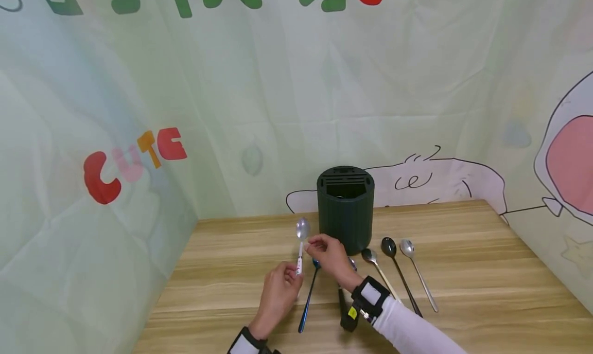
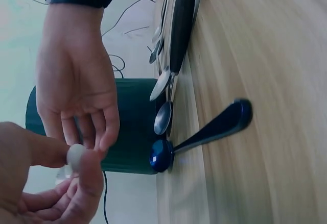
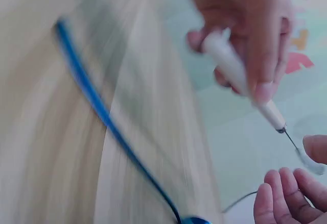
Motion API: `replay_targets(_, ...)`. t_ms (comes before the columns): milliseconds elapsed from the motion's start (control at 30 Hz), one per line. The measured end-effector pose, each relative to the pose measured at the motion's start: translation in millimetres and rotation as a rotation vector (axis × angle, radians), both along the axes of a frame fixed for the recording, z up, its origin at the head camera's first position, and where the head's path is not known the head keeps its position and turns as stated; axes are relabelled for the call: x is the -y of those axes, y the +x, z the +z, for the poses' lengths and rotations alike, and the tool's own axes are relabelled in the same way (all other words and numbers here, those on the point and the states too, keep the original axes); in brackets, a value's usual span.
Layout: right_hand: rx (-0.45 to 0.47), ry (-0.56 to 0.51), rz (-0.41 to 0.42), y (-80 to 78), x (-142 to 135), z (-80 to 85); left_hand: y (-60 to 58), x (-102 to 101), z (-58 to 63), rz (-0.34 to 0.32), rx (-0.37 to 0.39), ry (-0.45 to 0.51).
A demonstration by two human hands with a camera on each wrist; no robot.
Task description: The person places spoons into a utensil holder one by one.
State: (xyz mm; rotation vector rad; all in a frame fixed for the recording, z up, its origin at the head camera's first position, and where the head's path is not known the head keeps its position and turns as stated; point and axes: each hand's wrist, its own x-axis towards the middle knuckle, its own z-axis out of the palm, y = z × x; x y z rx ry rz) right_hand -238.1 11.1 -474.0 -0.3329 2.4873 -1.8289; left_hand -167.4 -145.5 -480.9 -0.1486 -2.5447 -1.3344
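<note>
Wood-grain desk (image 1: 176, 302); stage judged early, one white-handled spoon (image 1: 302, 231) lifted, not yet set down. Nearest, left hand (image 1: 279, 288): grip closed round its handle, spoon bowl-up above the desk, silver bowl glossy, neck slim; right hand (image 1: 328, 253) beside the neck, grip loosely parted, contact unclear. Below lies a blue spoon (image 1: 309, 298), rightward a black spoon (image 1: 388, 247) and others, apparently left to do; farther, a dark green utensil holder (image 1: 346, 223), then a printed backdrop (image 1: 259, 102).

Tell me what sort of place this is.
Probably a makeshift filming booth: cartoon-printed fabric screens a wood-grain tabletop on three sides, spoons lie near a dark green utensil holder, and devices are strapped to the person's wrists.
</note>
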Motion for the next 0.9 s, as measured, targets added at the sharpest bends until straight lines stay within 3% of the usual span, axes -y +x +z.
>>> replay_targets(133, 0.161, -0.176, 0.06, -0.6, 1, -2.3, 1.5, -4, 0.2, -0.001, -0.037, 0.008)
replay_targets(300, 0.238, -0.319, 0.077, 1.7, 3, -0.8, 3.2, -7, -0.1, 0.011, -0.057, 0.004)
replay_targets(467, 0.238, -0.342, 0.057, 5.4, 4, 3.3, 4.4, -9, 0.2, 0.006, -0.069, 0.0)
replay_targets(900, 0.137, -0.319, 0.033, 8.5, -10, 22.0, -0.5, -17, 8.5, 0.0, -0.062, -0.021)
